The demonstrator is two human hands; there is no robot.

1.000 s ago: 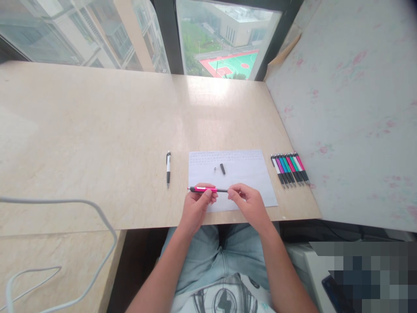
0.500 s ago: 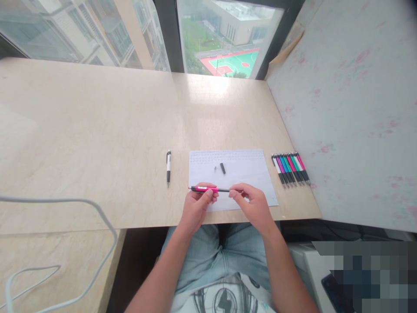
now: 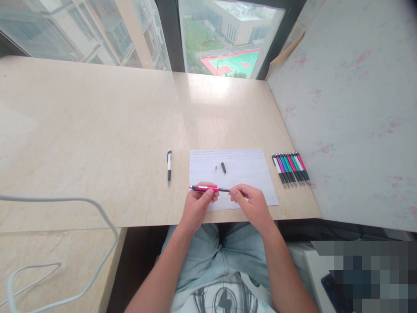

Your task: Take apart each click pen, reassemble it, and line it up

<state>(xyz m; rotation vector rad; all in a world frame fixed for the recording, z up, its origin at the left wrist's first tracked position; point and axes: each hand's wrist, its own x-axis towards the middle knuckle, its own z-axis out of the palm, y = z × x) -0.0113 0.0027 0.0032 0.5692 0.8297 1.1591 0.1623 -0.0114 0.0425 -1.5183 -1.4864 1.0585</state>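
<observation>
My left hand (image 3: 199, 204) is closed around a pink pen barrel (image 3: 206, 188), held level over the near edge of a white sheet of paper (image 3: 244, 174). A thin dark refill sticks out of the barrel to the right. My right hand (image 3: 249, 202) pinches that refill's end between thumb and fingers. On the paper, beyond my hands, lie a small black pen part (image 3: 223, 167) and a tiny metal spring (image 3: 216, 167). A white and black pen (image 3: 169, 166) lies on the table to the left of the paper.
A row of several coloured pens (image 3: 291, 168) lies right of the paper, close to a pale flowered wall panel (image 3: 352, 113). A white cable (image 3: 65, 243) loops over the lower left of the beige table (image 3: 97, 130). Windows run along the far edge.
None of note; both hands keep the pen in nearly the same place while the view shifts slightly.
</observation>
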